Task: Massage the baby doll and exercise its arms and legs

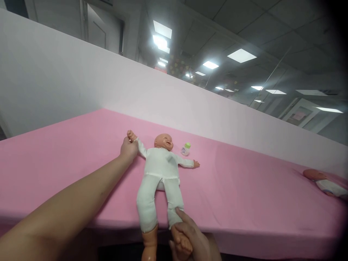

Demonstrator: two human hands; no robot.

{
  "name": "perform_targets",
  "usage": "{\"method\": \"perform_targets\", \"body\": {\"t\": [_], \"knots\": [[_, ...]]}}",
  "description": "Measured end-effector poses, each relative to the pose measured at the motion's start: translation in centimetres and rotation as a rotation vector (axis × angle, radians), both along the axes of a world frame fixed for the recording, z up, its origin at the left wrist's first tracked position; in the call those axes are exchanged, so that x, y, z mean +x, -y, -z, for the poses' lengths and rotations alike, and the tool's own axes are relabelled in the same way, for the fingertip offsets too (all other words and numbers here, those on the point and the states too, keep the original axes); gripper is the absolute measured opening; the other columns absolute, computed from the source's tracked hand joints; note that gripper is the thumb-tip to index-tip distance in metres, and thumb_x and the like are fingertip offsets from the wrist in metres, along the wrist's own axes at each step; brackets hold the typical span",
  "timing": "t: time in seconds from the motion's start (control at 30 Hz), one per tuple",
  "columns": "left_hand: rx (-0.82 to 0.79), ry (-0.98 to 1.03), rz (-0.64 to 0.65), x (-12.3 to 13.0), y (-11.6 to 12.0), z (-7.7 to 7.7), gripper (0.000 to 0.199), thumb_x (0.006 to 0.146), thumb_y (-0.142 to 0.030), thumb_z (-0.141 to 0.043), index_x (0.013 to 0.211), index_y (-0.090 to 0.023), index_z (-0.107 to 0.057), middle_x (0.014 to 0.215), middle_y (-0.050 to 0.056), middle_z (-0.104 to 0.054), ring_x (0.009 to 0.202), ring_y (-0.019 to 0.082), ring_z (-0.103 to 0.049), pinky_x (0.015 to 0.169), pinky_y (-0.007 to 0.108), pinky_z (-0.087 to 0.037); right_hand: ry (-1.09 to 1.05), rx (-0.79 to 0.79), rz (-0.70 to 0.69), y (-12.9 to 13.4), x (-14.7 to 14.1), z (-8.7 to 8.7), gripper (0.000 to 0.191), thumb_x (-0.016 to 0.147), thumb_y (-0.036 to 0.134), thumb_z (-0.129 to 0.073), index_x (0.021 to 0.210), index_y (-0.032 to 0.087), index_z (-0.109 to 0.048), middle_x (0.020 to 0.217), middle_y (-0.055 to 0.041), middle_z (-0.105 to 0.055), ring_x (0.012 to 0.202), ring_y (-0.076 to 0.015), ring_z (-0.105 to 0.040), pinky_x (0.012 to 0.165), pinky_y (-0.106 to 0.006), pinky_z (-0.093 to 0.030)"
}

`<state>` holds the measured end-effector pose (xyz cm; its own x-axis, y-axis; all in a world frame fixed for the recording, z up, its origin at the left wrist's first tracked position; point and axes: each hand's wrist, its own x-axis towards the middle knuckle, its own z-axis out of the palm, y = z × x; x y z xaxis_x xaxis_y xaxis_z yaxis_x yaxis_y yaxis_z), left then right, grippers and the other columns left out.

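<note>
Pinching the doll [161, 163] at one wrist: left hand [129, 149]. Doll's on its back on the pink table [244, 195], feet past the near edge. Bottle [186, 149] just beside its head. Right hand [197, 237] curled round the other side's ankle and foot. Second doll [326, 183] far right, well apart.
</note>
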<state>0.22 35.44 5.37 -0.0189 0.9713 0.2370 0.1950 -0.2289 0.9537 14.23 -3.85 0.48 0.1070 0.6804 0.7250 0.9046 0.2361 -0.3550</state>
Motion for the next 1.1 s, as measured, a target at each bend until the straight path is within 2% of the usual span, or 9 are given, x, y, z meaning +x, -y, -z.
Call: {"method": "perform_targets", "body": {"t": [0.1, 0.2, 0.3, 0.43, 0.57, 0.73, 0.83, 0.93, 1.1], "knots": [[0.109, -0.101, 0.053, 0.4, 2.3, -1.1, 0.045, 0.095, -0.043, -0.053, 0.137, -0.025, -0.052, 0.123, 0.011, -0.071, 0.106, 0.031, -0.069, 0.086, 0.041, -0.054, -0.067, 0.098, 0.014, -0.4, 0.4, -1.3, 0.029, 0.088, 0.025, -0.068, 0.117, 0.024, -0.066, 0.135, -0.0148, -0.068, 0.108, -0.0305, -0.075, 0.081, -0.035, -0.067], [0.353, -0.235, 0.207, 1.0, 4.9, -2.2, 0.048, 0.099, -0.043, -0.049, 0.146, -0.030, -0.050, 0.135, 0.007, -0.067, 0.118, 0.029, -0.065, 0.097, 0.039, -0.051, -0.093, 0.169, 0.011, -1.6, 1.0, -3.0, 0.038, 0.089, 0.020, -0.068, 0.126, 0.023, -0.063, 0.143, -0.0171, -0.062, 0.119, -0.0327, -0.071, 0.089, -0.040, -0.066], [0.557, -0.458, 0.309, 1.6, 6.4, -2.5, 0.051, 0.098, -0.037, -0.051, 0.148, -0.030, -0.052, 0.136, 0.007, -0.067, 0.124, 0.030, -0.060, 0.108, 0.043, -0.044, -0.096, 0.139, -0.039, -3.6, 1.8, -5.0, 0.044, 0.090, 0.019, -0.066, 0.134, 0.021, -0.060, 0.148, -0.0176, -0.058, 0.129, -0.0336, -0.064, 0.099, -0.046, -0.062], [0.698, -0.739, 0.448, 2.2, 6.5, -1.9, 0.045, 0.098, -0.033, -0.050, 0.141, -0.031, -0.062, 0.132, 0.010, -0.068, 0.121, 0.033, -0.060, 0.105, 0.047, -0.043, -0.129, 0.038, -0.097, -6.8, 3.0, -7.3, 0.041, 0.090, 0.022, -0.067, 0.131, 0.021, -0.062, 0.148, -0.0166, -0.058, 0.135, -0.0327, -0.059, 0.108, -0.049, -0.056], [0.701, -0.835, 0.479, 2.4, 6.5, -1.6, 0.045, 0.098, -0.032, -0.051, 0.141, -0.036, -0.062, 0.132, 0.011, -0.067, 0.120, 0.033, -0.060, 0.103, 0.048, -0.042, -0.144, -0.061, -0.095, -10.7, 3.8, -8.6, 0.041, 0.086, 0.024, -0.070, 0.126, 0.023, -0.067, 0.141, -0.0125, -0.064, 0.128, -0.0308, -0.064, 0.107, -0.047, -0.055], [0.675, -0.901, 0.501, 2.4, 7.0, -1.9, 0.044, 0.096, -0.031, -0.051, 0.139, -0.036, -0.062, 0.126, 0.012, -0.069, 0.115, 0.032, -0.060, 0.099, 0.048, -0.041, -0.183, -0.235, -0.067, -14.6, 4.3, -9.1, 0.040, 0.083, 0.024, -0.069, 0.123, 0.025, -0.070, 0.122, -0.0058, -0.074, 0.113, -0.0284, -0.071, 0.097, -0.044, -0.059], [0.686, -0.947, 0.494, 2.4, 7.1, -2.0, 0.044, 0.097, -0.032, -0.049, 0.139, -0.036, -0.062, 0.125, 0.012, -0.070, 0.116, 0.034, -0.059, 0.095, 0.048, -0.042, -0.219, -0.276, -0.053, -15.4, 4.3, -8.9, 0.035, 0.082, 0.024, -0.069, 0.117, 0.026, -0.070, 0.113, -0.0032, -0.076, 0.104, -0.0271, -0.072, 0.091, -0.042, -0.060], [0.702, -0.943, 0.465, 2.3, 7.0, -2.0, 0.044, 0.098, -0.031, -0.048, 0.139, -0.036, -0.062, 0.124, 0.011, -0.071, 0.113, 0.035, -0.061, 0.091, 0.048, -0.043, -0.249, -0.266, -0.036, -15.7, 4.4, -8.5, 0.040, 0.080, 0.023, -0.071, 0.120, 0.026, -0.069, 0.115, -0.0032, -0.076, 0.105, -0.0269, -0.072, 0.093, -0.042, -0.058], [0.619, -0.729, 0.405, 1.6, 6.1, -2.1, 0.044, 0.097, -0.035, -0.048, 0.139, -0.033, -0.062, 0.119, 0.010, -0.073, 0.109, 0.033, -0.065, 0.092, 0.045, -0.045, -0.290, -0.242, -0.042, -15.5, 5.0, -7.6, 0.041, 0.082, 0.028, -0.074, 0.122, 0.023, -0.069, 0.123, -0.0082, -0.073, 0.115, -0.0302, -0.069, 0.101, -0.048, -0.056]]}}
